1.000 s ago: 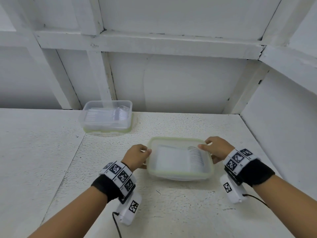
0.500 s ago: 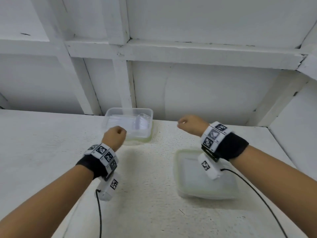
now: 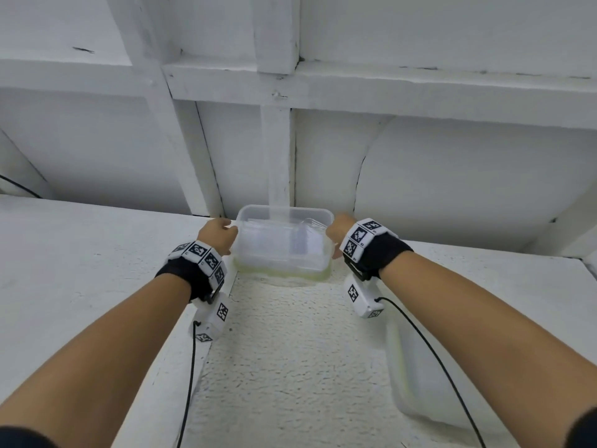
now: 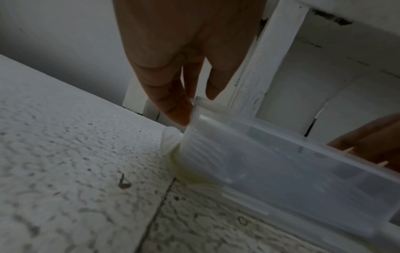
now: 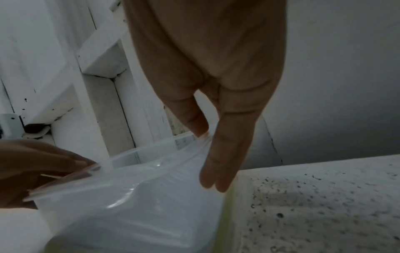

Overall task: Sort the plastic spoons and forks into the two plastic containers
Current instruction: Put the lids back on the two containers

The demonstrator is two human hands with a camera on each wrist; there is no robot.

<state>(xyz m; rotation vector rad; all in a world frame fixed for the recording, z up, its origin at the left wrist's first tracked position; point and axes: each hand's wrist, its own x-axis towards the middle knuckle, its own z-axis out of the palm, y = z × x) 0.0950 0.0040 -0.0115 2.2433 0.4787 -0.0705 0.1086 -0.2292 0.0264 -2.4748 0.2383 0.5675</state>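
Hands sit at the two short ends of the far clear plastic container (image 3: 284,244), which stands at the back of the white counter (image 3: 80,270), close to the white framed wall (image 3: 452,176). The left hand (image 3: 218,236) grips the container's left end: in the left wrist view the thumb lies against the outer wall under the rim, with a finger over the rim's corner. The right hand (image 3: 337,231) grips the right end: in the right wrist view two fingers lie down the outer wall, and another finger is hooked over the rim. The container lies directly between the hands, touched by both. Its base rests on a yellow-green-edged lid (image 3: 290,274) lying flat on the counter. Through the walls show clear plastic utensils (image 3: 290,236); whether spoons or forks cannot be told. The second container (image 3: 420,383), with a pale greenish rim, stands nearer, under the right forearm, well apart from both hands.
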